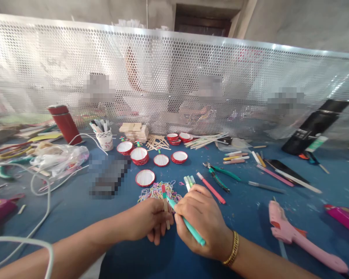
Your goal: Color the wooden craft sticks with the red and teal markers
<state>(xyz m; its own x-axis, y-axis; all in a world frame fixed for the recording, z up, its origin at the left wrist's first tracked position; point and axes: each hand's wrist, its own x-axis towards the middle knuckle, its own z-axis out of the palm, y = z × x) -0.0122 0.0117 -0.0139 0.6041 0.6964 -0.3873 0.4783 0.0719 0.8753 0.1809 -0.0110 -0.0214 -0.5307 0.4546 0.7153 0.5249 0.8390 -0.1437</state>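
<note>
My left hand (152, 220) pinches a wooden craft stick (166, 207), held upright, its top end coloured red with green below. In my right hand (203, 221) is a teal marker pen (193, 230), its tip at the coloured part of the stick. Behind both hands lies a heap of small pastel rubber bands (155, 190), partly hidden by them. Several light green markers (189, 181) lie just beyond my right hand, with a red marker (211, 188) beside them. A red-rimmed white disc (145, 178) lies past the heap.
More red-rimmed discs (139, 154) and loose craft sticks (157, 143) sit farther back. Pliers (216, 176) and a pink glue gun (296, 236) lie right. A phone (110, 176), white cable (49, 193) and red flask (64, 124) are left. A perforated metal screen (163, 77) stands behind.
</note>
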